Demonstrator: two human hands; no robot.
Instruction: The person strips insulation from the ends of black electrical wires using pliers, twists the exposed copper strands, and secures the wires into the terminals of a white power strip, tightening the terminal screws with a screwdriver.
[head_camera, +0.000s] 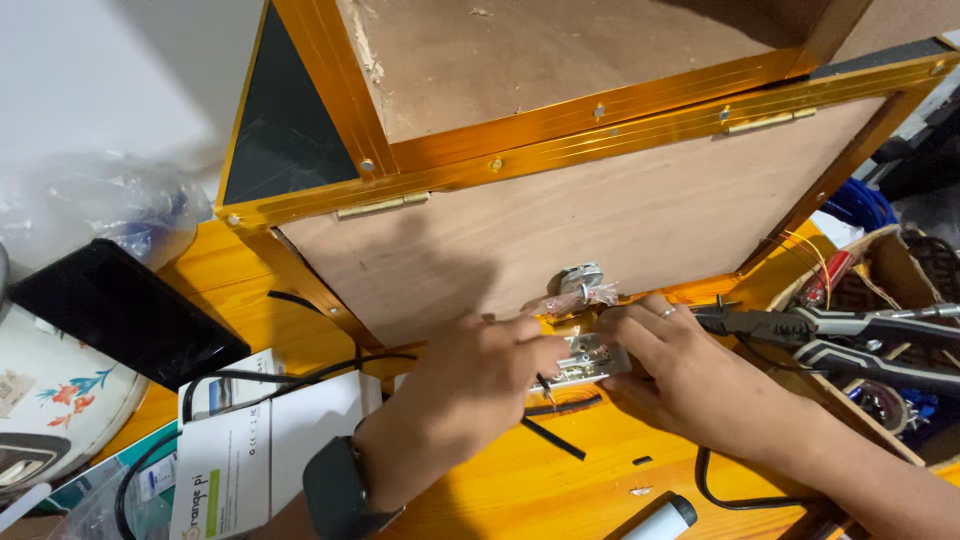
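A wooden box (620, 215) with gold metal edging and hinges stands open on the orange table (560, 480). At the lower edge of its hinged panel, my left hand (480, 385) and my right hand (660, 365) meet around a small silver metal latch part (592, 362). My right hand's fingers grip that part; a ring is on one finger. My left hand, with a dark watch on its wrist, pinches at the part's left end, and what it holds is hidden. A small plastic bag of hardware (578, 290) lies just above the hands.
Grey-handled pliers (830, 325) lie across a cardboard tray of wires at the right. A black device (125, 310) and a white box (265, 430) sit at the left, with black cables (300, 375) running past them. A white marker (665, 518) lies at the bottom.
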